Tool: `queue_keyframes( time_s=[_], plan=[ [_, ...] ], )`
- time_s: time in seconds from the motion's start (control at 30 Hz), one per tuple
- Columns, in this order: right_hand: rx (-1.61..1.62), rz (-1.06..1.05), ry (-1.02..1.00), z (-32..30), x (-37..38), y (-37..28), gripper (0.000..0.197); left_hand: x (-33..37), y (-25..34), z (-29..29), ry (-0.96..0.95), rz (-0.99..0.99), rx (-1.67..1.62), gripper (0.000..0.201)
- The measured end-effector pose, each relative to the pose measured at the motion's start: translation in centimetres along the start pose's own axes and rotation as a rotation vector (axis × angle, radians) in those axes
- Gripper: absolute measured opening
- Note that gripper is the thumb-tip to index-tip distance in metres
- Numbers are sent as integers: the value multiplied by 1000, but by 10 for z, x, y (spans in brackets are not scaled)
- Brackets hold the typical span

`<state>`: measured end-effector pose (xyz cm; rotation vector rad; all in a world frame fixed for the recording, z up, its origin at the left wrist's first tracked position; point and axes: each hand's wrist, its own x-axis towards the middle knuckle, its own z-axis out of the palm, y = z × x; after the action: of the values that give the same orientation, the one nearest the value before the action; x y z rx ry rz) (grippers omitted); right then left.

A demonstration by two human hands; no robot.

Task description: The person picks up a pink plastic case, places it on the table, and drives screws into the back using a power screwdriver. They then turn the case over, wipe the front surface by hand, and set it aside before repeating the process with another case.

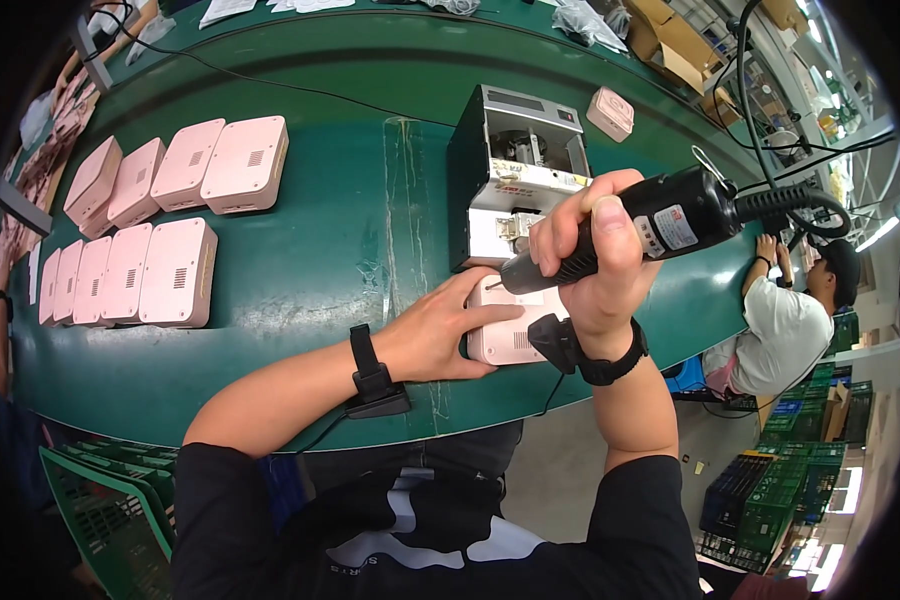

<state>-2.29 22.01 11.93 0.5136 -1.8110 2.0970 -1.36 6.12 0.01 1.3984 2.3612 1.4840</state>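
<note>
My right hand (606, 262) grips a black electric screwdriver (660, 222), its cord leaving the rear end at the right. The driver slants down to the left, its thin bit at the upper left corner of a pink plastic box (498, 343). I cannot tell whether the bit sits on a screw. My left hand (432, 328) holds that box from the left side, fingers spread over its top and edge. Part of the box is hidden behind my right hand and wrist strap. Just beyond it stands a black and silver screw feeder (520, 165).
Several pink boxes (177, 275) stand in two rows at the left of the green table (320, 270). Another pink box (611, 113) lies behind the feeder. A seated person (775, 325) is at the right, near stacked green crates (780, 490). A cable crosses the table's back.
</note>
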Motion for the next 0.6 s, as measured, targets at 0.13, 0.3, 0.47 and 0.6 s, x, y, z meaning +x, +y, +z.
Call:
queue_keyframes(
  time_s=[0.13,0.3,0.47,0.6],
  plan=[
    [12,-6,22,4,-1,-2,21,0,-2,-2,12,29,-20,72],
    [-51,-68,73,-11,11,-24,20,-16,3,-10,-11,-46,-49,72],
    [-130,-140,131,-25,31,-15,18,-27,4,-19,1,-65,-17,69],
    [-104,-45,134,-27,18,-24,18,-29,1,-21,24,-70,-25,67]
  ],
)
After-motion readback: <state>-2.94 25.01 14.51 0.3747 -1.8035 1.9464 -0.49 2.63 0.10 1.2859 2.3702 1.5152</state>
